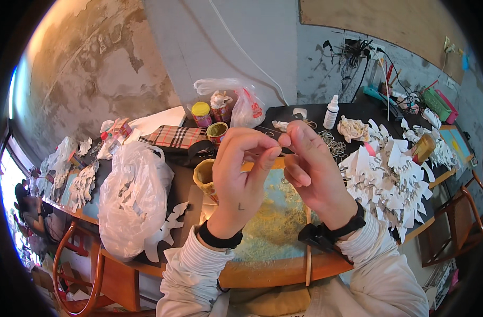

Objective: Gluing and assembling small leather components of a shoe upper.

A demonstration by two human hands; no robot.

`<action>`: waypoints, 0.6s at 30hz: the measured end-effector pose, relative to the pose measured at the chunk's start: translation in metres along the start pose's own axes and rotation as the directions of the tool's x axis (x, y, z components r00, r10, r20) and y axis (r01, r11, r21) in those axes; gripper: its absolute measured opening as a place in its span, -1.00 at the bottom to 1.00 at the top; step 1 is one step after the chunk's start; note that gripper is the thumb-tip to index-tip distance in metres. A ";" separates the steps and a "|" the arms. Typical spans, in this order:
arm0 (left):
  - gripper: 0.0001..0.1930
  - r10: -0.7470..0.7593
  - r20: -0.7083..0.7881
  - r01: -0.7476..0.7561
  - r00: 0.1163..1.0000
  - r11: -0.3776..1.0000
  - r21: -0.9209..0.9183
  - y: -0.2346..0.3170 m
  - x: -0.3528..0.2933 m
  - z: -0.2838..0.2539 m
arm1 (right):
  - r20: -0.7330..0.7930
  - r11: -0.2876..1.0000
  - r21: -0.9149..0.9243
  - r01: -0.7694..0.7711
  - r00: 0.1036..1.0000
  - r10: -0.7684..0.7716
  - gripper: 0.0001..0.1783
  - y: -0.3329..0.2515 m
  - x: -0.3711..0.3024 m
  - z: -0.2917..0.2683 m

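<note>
Both of my hands are raised close together over a work board smeared with dried yellow and pale blue residue. My left hand pinches thumb against forefinger. My right hand is pinched too, its fingertips almost meeting the left ones. Anything held between them is too small to make out. Just left of my left hand stands an open can crusted with yellow residue. A thin wooden stick lies along the board below my right hand. Beyond that hand is a heap of small metal rings.
At right lies a large pile of white cut pieces with metal hooks. A clear plastic bag of similar pieces sits left. Farther back are cans, a plaid case and a white spray bottle. Wooden chairs flank the table.
</note>
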State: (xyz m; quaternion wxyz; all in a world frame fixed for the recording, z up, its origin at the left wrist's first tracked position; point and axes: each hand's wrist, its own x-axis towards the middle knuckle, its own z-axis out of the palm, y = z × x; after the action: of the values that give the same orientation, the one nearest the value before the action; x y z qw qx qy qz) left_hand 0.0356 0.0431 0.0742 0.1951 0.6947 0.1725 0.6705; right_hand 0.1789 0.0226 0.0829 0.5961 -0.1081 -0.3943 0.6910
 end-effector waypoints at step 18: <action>-0.78 0.504 0.070 -0.443 0.861 0.675 0.590 0.001 0.014 -0.015 | 0.048 0.848 -0.426 0.315 0.944 -0.327 -0.80 0.007 -0.011 0.018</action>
State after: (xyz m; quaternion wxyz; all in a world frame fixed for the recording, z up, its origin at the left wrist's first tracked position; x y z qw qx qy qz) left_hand 0.0209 0.0496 0.0870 -0.2183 0.7067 0.1944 0.6443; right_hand 0.1654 0.0054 0.0868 0.6700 -0.1780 -0.5407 0.4766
